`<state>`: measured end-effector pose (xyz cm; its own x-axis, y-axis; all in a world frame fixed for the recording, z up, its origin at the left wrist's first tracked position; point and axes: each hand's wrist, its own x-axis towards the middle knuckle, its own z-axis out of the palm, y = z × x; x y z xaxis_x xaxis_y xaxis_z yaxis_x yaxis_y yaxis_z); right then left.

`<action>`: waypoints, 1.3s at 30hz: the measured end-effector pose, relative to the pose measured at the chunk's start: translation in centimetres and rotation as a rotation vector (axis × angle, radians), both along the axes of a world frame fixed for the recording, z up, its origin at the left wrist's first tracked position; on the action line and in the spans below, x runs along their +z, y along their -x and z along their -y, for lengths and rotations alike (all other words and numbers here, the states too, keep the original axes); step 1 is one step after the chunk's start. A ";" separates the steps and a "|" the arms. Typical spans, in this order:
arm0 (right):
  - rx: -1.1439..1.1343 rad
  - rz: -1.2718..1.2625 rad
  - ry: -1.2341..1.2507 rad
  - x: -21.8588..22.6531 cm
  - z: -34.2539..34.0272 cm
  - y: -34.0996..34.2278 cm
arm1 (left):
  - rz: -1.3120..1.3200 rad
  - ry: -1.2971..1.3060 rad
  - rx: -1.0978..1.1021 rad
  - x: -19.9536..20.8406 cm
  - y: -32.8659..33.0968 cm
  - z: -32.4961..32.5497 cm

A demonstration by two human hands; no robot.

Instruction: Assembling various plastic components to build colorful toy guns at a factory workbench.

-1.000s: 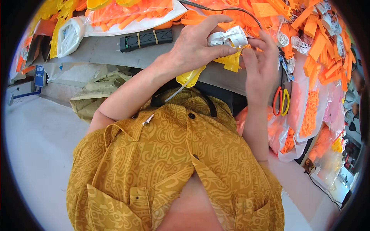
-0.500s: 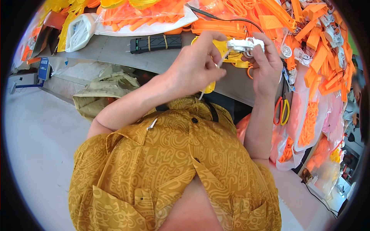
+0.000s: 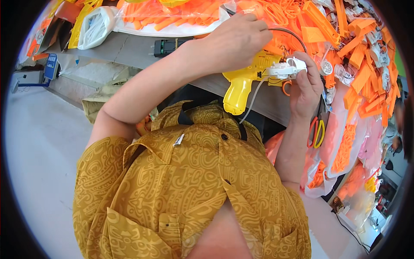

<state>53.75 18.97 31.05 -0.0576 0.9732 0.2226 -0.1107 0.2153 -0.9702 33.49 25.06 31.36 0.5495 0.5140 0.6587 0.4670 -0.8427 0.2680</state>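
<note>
My left hand (image 3: 235, 43) reaches across the grey table edge and grips the top of a yellow pistol-shaped plastic shell (image 3: 243, 82), whose handle hangs down toward me. Fingers closed, my right hand (image 3: 305, 88) holds a small white plastic mechanism (image 3: 284, 69) against the shell's right end. A thin white wire (image 3: 252, 101) trails down from the mechanism. A darker cable (image 3: 293, 34) arcs over it from under my left hand's fingers.
Piles of orange plastic parts (image 3: 345, 39) cover the table's far side and right end, some in clear bags. A black box (image 3: 170, 45) and a white bag (image 3: 92, 28) lie at the left. Scissors (image 3: 317, 131) hang off the table edge (image 3: 129, 54).
Both hands have shifted right along the table. The yellow shell now hangs in full view under my left hand, and the white mechanism sits against its right end.
</note>
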 end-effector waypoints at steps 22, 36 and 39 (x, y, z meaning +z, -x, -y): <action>0.004 -0.441 0.077 -2.9 1.2 -0.9 | -0.330 -0.026 -0.048 0.9 -1.6 -1.0; 0.100 -0.587 0.123 -2.8 2.6 -1.2 | -0.313 0.030 -0.106 0.6 -1.2 -0.5; 0.147 -0.656 0.190 -3.2 2.9 -2.7 | -0.257 0.027 -0.146 1.2 -1.3 -0.3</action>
